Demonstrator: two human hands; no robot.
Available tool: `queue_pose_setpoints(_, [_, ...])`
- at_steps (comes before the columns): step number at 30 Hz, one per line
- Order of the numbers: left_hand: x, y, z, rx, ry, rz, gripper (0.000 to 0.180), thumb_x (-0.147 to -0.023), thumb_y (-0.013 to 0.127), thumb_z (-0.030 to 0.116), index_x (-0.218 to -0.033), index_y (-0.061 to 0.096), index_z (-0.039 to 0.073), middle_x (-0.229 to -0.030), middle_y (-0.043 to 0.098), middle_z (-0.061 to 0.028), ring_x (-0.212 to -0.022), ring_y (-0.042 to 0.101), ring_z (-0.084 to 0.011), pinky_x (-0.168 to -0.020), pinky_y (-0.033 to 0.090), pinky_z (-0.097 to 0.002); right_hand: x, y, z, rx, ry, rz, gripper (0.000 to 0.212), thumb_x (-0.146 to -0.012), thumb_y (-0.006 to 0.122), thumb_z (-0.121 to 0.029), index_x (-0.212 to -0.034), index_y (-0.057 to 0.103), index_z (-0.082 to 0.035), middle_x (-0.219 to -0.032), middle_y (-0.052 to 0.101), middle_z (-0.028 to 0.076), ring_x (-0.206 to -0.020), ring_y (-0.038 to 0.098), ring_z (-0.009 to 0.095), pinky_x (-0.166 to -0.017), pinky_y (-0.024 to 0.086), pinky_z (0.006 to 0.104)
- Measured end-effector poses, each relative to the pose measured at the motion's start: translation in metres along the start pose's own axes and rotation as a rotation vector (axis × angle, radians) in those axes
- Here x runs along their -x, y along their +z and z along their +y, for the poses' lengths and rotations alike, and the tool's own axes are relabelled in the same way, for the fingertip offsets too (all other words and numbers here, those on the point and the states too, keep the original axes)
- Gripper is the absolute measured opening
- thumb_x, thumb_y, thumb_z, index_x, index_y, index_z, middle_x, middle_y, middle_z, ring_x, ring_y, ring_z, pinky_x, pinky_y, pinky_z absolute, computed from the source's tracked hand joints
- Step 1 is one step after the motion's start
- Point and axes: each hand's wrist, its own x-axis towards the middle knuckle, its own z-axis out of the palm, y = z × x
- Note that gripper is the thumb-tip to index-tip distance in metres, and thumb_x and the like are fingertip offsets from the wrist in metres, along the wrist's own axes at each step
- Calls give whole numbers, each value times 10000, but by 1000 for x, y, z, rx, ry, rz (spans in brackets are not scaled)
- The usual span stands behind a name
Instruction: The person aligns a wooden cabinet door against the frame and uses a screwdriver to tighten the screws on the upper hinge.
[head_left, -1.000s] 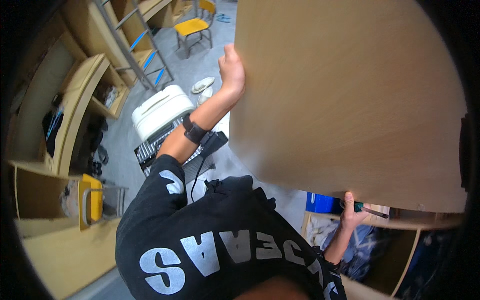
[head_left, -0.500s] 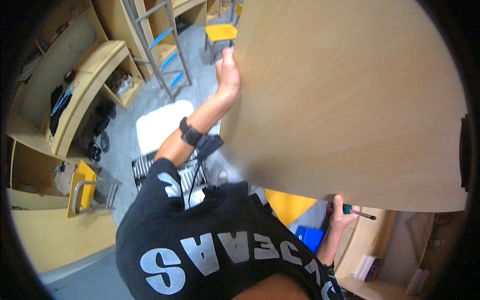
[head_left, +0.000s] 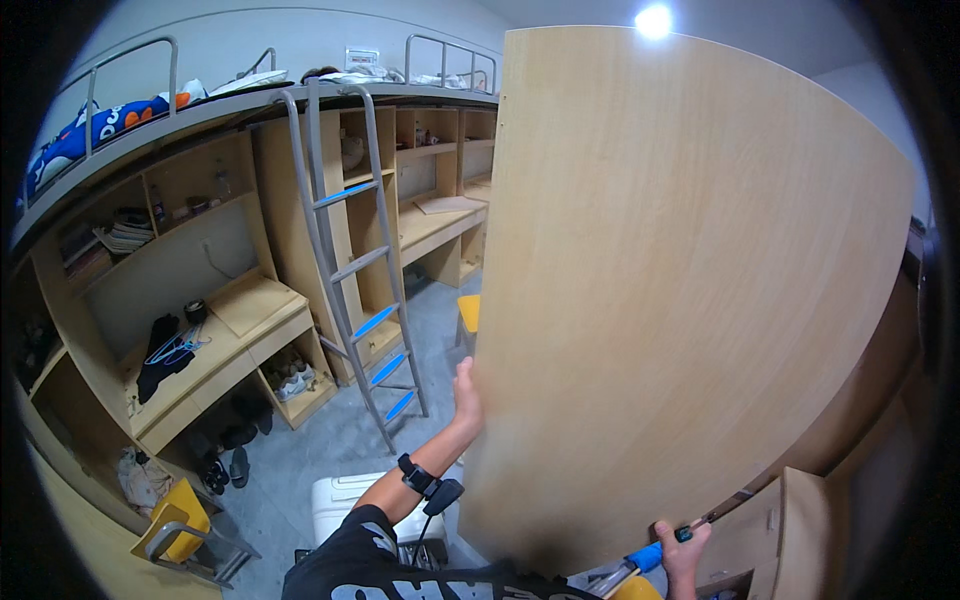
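A large, pale wooden panel (head_left: pixel 680 270) stands upright before me and fills the right half of the view. My left hand (head_left: pixel 467 393) grips its left edge, thumb up, with the other fingers partly hidden by the board. A black strap with a small device sits on that wrist. Near the panel's lower right edge, my right hand (head_left: pixel 682 552) is closed around a screwdriver (head_left: pixel 690 531) with a dark green handle, its shaft pointing up and right. The thumb of this hand lies close to the panel; whether the palm bears its weight, I cannot tell.
A grey bunk ladder (head_left: pixel 350 265) with blue treads rises left of the panel. Desks with shelves (head_left: pixel 225 345) line the left side under a raised bed. A white box (head_left: pixel 345 500) lies on the floor beside my left arm. One yellow chair (head_left: pixel 185 525) stands at lower left.
My view has tilted up, so the beds, wall and ceiling light show now. Both hands appear lower in the picture, still at the panel's edges, and the screwdriver remains in my right hand.
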Motion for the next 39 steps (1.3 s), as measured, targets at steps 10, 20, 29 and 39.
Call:
queue_pose_setpoints(10, [-80, 50, -21, -129, -84, -330, 645, -927, 451, 560, -1180, 553, -25, -1109, 607, -83, -978, 566, -127, -852, 434, -274, -127, 24, 16, -66, -65, 28, 478, -737, 791, -147, -1044, 463, 16, -966, 541, 82, -879, 519, 169, -778, 443, 307])
queue_pose_setpoints(20, [-224, 145, -157, -102, -300, -438, 598, -930, 421, 570, -1268, 494, 83, -1211, 571, -82, -1091, 552, -228, -951, 440, -372, -272, 24, 99, 340, -183, 271, 329, -702, 778, -167, -919, 590, -7, -888, 571, 113, -856, 515, 235, -789, 413, 354])
queue_pose_setpoints(29, [-351, 212, -191, -7, -161, -453, 528, -964, 383, 512, -1284, 481, 104, -1136, 606, -40, -1042, 582, -186, -869, 492, -351, -419, 78, 64, 200, -294, 102, 303, -683, 748, -65, -962, 631, -46, -690, 578, 145, -547, 563, 284, -529, 433, 303])
queue_pose_setpoints(39, [-487, 253, -285, 66, -112, -540, 441, -970, 394, 500, -1089, 584, 120, -786, 577, 75, -813, 579, -58, -751, 487, -252, -550, 131, 110, 212, -265, 162, 224, -684, 709, -97, -882, 625, -38, -661, 578, 175, -580, 573, 351, -526, 446, 366])
